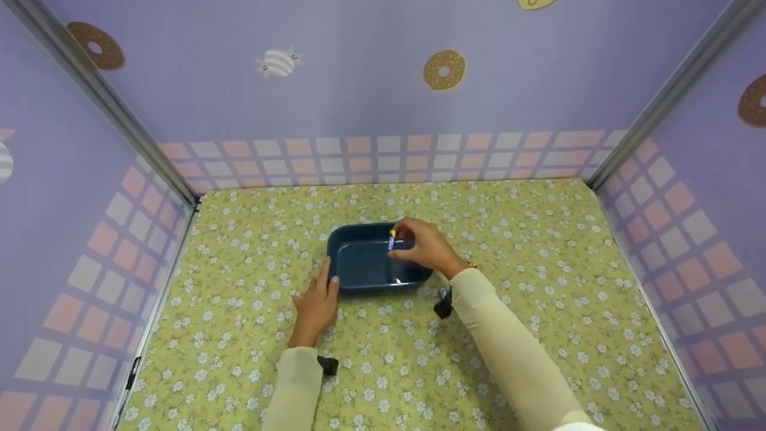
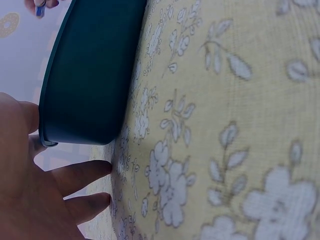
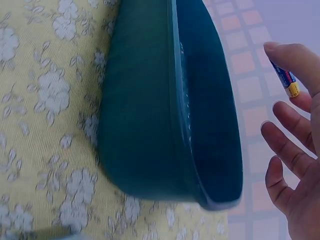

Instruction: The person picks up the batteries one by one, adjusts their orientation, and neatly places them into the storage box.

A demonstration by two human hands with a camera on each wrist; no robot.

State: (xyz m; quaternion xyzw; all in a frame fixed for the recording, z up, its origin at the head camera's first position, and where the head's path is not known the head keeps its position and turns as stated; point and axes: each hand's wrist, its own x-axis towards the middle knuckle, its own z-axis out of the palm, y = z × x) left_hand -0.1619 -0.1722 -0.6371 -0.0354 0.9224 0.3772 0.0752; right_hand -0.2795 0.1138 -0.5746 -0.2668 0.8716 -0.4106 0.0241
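Note:
A dark teal rectangular basin (image 1: 366, 290) sits on the flowered cloth. My right hand (image 1: 422, 244) is above its right side, holding a small blue battery (image 1: 392, 240) with a yellow end between thumb and forefinger. In the right wrist view the battery (image 3: 285, 80) is clear of the basin rim, and the other fingers are spread and loosely bent. My left hand (image 1: 317, 302) rests at the near left corner of the basin. Its thumb and forefinger touch the rim there, while other fingers (image 2: 87, 205) reach down straight to the cloth.
Yellow flowered cloth (image 1: 239, 335) covers the tabletop. Purple walls (image 1: 359, 96) with a pink and white checked band enclose it at the back and both sides. Both wrists wear black devices, the left one (image 1: 328, 365) just above the cloth in this view.

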